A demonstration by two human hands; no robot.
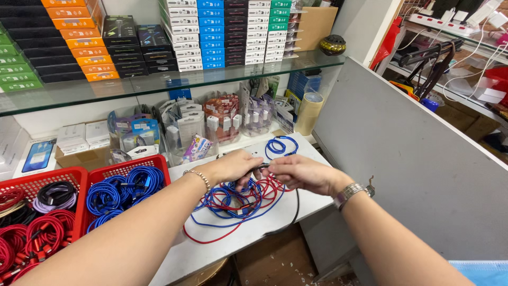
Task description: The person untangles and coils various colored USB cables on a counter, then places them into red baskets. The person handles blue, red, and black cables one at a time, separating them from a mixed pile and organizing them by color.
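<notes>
Left hand (233,167) and right hand (299,172) together at centre, both pinched shut on a dark cable end (261,167) held between the fingertips, just above the white counter (211,249). Directly under the hands, toward 6 o'clock, a loose tangle of red and blue cables (233,204), touching the counter and partly overlapping. At 12 o'clock from the hands, a small blue coil (279,145) lying apart. At 9 o'clock, a red basket (114,172) with coiled blue cables; further left, another red basket (47,175) with red and lilac coils. Judged light, limp and springy: likely to snag in the tangle, so best gripped at the stiff plug end rather than mid-length. At 1 o'clock, a tape roll (309,112) against the grey partition (413,153).
</notes>
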